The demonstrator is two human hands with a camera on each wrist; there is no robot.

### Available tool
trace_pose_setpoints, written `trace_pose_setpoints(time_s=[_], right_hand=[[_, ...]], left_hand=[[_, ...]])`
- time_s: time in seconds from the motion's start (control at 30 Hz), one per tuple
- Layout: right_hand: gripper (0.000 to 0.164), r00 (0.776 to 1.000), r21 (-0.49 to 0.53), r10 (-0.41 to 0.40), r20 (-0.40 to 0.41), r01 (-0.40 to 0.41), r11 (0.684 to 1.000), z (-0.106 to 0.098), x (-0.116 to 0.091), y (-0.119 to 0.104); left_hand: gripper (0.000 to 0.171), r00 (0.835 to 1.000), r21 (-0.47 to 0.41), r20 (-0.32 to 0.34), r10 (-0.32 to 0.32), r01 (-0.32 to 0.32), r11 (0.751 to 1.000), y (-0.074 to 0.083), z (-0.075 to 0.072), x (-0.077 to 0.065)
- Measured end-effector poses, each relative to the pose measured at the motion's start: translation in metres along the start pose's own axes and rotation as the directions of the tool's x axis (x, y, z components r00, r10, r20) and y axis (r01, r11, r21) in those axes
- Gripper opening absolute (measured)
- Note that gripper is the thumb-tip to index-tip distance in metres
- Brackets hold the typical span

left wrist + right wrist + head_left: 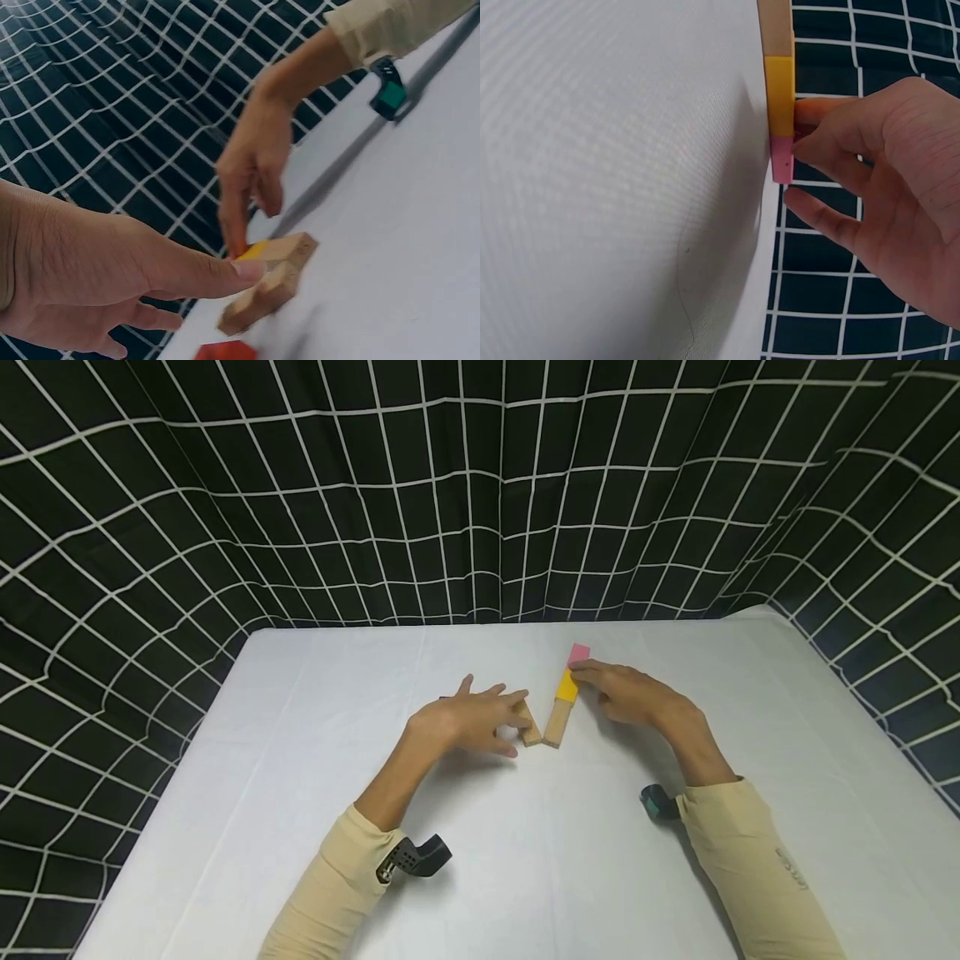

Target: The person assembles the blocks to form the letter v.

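Observation:
My left hand [472, 722] hovers with spread fingers over a plain wooden block [533, 735], partly covering it. Whether the fingertips touch that block I cannot tell. To its right lies a slanting row: a plain wooden block [557, 723], a yellow block [567, 687] and a pink block [580, 652] at the far end. The near ends of the two plain blocks almost meet. My right hand [632, 693] rests its extended fingertips on the row around the yellow and pink blocks, thumb apart. In the left wrist view a red block [225, 351] shows at the bottom edge.
A white cloth [337, 693] covers the table. Black netting-patterned curtain [480, 502] with white grid lines stands behind and at both sides. A wrist camera [420, 857] sticks out from the left sleeve, another [657, 802] from the right.

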State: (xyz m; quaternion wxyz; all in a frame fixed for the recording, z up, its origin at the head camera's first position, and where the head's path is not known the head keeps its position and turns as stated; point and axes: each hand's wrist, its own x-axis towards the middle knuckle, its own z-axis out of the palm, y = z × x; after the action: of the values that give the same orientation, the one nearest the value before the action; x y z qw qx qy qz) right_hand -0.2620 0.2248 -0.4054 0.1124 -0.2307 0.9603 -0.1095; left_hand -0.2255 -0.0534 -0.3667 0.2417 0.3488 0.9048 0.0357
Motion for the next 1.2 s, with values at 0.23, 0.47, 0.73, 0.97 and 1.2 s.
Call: trace_pose_setpoints(time_s=[0.23,0.47,0.73,0.97,1.2], right_hand=[[0.062,1.000,0.014,0.020,0.009,-0.020,1.000,-0.001,0.001,-0.002],[0.063,1.000,0.025,0.012,0.007,-0.012,1.000,0.000,0.000,-0.002],[0.062,1.000,0.023,0.003,0.001,-0.003,1.000,0.000,0.000,-0.001],[0.062,1.000,0.035,0.010,0.003,-0.010,0.999,-0.001,0.002,-0.002],[0.061,1.000,0.023,0.007,-0.001,-0.007,1.000,0.000,0.001,-0.002]], left_hand=[[0.060,0.997,-0.069,-0.033,-0.072,0.069,0.995,-0.025,-0.015,-0.023],[0.053,0.991,-0.123,0.067,-0.113,0.120,0.985,-0.037,-0.017,-0.032],[0.057,0.982,-0.037,0.064,-0.178,0.180,0.983,-0.032,-0.007,-0.008],[0.064,0.976,-0.009,-0.061,-0.207,0.207,0.978,-0.044,0.001,0.007],[0.060,0.983,-0.045,-0.065,-0.172,0.170,0.984,-0.043,0.002,0.012]])
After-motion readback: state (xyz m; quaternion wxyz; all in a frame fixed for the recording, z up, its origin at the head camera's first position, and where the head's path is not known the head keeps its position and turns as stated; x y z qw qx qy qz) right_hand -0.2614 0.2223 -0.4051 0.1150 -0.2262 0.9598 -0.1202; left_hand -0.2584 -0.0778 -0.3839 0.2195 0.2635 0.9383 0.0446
